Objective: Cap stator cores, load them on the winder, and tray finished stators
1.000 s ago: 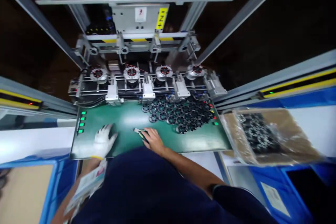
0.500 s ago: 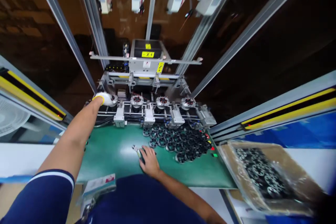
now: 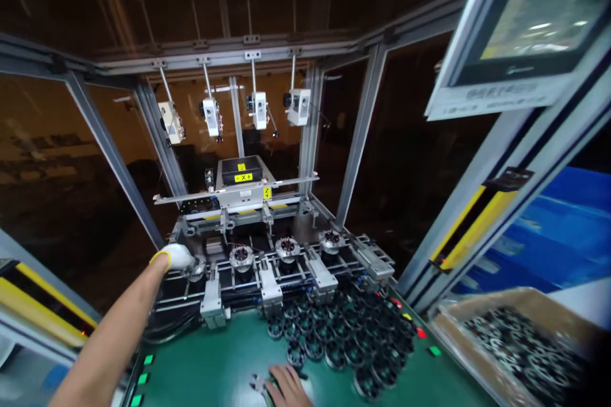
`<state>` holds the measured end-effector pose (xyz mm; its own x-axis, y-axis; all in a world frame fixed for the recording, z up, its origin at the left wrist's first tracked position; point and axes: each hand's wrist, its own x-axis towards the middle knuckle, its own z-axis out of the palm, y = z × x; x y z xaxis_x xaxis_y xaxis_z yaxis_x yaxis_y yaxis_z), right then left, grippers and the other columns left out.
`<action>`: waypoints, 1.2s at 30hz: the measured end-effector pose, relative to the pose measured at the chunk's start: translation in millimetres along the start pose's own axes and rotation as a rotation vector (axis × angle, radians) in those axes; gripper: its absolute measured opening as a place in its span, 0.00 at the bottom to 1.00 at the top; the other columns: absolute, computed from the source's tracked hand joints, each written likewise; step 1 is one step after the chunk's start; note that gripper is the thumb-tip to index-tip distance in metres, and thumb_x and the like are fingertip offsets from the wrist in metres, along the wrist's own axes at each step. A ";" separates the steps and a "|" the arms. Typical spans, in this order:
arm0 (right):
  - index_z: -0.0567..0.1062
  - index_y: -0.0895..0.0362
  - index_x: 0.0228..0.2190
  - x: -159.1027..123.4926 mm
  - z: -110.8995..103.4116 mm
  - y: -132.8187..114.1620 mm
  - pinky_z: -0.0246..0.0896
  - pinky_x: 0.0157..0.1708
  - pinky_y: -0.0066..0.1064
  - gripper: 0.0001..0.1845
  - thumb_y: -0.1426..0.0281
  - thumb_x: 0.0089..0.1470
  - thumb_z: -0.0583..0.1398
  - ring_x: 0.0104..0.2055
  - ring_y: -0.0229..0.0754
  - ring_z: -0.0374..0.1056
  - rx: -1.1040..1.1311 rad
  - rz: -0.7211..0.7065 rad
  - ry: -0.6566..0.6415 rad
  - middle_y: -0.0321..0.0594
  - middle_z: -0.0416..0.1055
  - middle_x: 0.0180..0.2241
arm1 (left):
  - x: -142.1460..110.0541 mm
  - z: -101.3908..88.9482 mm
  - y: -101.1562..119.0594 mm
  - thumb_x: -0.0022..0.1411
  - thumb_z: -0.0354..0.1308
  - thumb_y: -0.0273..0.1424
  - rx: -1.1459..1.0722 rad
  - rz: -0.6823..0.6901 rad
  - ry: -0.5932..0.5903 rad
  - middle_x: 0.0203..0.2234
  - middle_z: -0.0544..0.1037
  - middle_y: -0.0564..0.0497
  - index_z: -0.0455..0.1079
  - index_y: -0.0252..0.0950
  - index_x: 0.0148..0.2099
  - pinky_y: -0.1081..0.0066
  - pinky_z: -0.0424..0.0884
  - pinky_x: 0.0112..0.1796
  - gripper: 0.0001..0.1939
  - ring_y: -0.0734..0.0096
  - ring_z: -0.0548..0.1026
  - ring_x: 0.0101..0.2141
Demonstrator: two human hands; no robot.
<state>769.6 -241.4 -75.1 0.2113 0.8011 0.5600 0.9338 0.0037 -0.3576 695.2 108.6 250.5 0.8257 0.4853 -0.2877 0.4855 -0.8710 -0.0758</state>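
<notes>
My left hand point(image 3: 179, 257), in a white glove with a yellow cuff, reaches to the leftmost round metal part point(image 3: 196, 269) on the machine's fixture row. Its fingers are hidden at the part, so I cannot see whether they grip it. My bare right hand point(image 3: 287, 388) is low on the green work surface point(image 3: 205, 362), closed over the handles of a pair of pliers point(image 3: 258, 383) whose jaws point up and left. More round metal parts with reddish centres, such as this one point(image 3: 241, 258), sit along the row.
Many black ring-shaped parts point(image 3: 334, 353) crowd the surface right of my right hand. A plastic-lined carton point(image 3: 449, 321) with more parts stands at the right. Metal posts, yellow side bars point(image 3: 461, 226) and a screen point(image 3: 539, 13) frame the station. White units point(image 3: 210, 116) hang at the back.
My left hand has gone from the green surface up and forward to the leftmost round part. The right hand stays with the pliers. The view has tilted up, showing the screen and hanging units.
</notes>
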 end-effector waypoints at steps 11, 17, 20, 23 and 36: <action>0.84 0.59 0.45 285.5 -94.3 59.7 0.56 0.67 0.63 0.21 0.78 0.46 0.70 0.73 0.67 0.53 -0.179 0.003 -0.412 0.60 0.60 0.69 | -162.8 185.6 64.0 0.56 0.62 0.34 -0.269 -0.014 -0.220 0.53 0.82 0.42 0.84 0.41 0.45 0.56 0.74 0.54 0.15 0.48 0.79 0.54; 0.87 0.56 0.34 323.5 -59.6 82.2 0.65 0.62 0.60 0.11 0.69 0.45 0.69 0.63 0.66 0.68 -0.231 -0.100 -0.739 0.59 0.73 0.58 | -207.6 295.8 125.0 0.61 0.59 0.31 -0.522 -0.433 -0.083 0.73 0.56 0.28 0.73 0.31 0.62 0.37 0.54 0.68 0.27 0.33 0.58 0.70; 0.86 0.55 0.25 349.9 -50.0 93.8 0.67 0.63 0.54 0.08 0.64 0.40 0.70 0.58 0.66 0.73 -0.203 -0.137 -0.862 0.60 0.77 0.52 | -222.2 322.6 135.8 0.62 0.62 0.32 -0.611 -0.528 -0.007 0.73 0.55 0.30 0.68 0.33 0.66 0.42 0.58 0.68 0.30 0.38 0.58 0.70; 0.85 0.50 0.21 361.9 -63.5 100.2 0.71 0.59 0.47 0.13 0.56 0.46 0.68 0.58 0.65 0.74 -0.165 -0.115 -0.899 0.63 0.74 0.55 | -222.1 334.2 142.2 0.63 0.62 0.33 -0.636 -0.542 0.051 0.72 0.57 0.32 0.68 0.34 0.64 0.42 0.58 0.68 0.28 0.40 0.59 0.70; 0.82 0.59 0.40 79.3 35.8 -107.7 0.67 0.60 0.64 0.10 0.77 0.62 0.60 0.69 0.63 0.63 0.093 -0.219 -0.743 0.59 0.66 0.65 | -174.3 322.5 100.7 0.70 0.56 0.34 -0.474 -0.424 0.109 0.69 0.62 0.32 0.71 0.31 0.62 0.48 0.61 0.66 0.22 0.44 0.63 0.67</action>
<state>675.5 -156.9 -18.9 -0.2546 0.9670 -0.0110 0.8969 0.2318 -0.3767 507.5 -88.5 -14.8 0.5469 0.8064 -0.2249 0.8295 -0.4856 0.2760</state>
